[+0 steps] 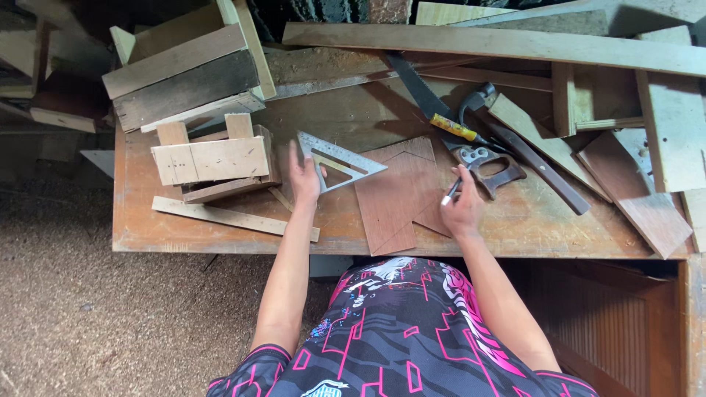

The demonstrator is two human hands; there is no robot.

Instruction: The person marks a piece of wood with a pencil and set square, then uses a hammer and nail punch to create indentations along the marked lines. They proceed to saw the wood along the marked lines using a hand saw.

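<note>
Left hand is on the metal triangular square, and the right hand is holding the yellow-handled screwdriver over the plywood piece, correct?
Not quite. The head view shows the right hand holding a pen, not the yellow-handled screwdriver, which lies on the bench. The left hand is on the triangular square, beside the plywood piece.

Two hands are over the surface (184,235): one left hand (304,179) and one right hand (463,209). There is one metal triangle ruler (340,159), one pen (451,190), one flat reddish board (401,195), one hand saw (471,143), one tool with a yellow handle (454,127) and one small wooden box (213,158).
</note>
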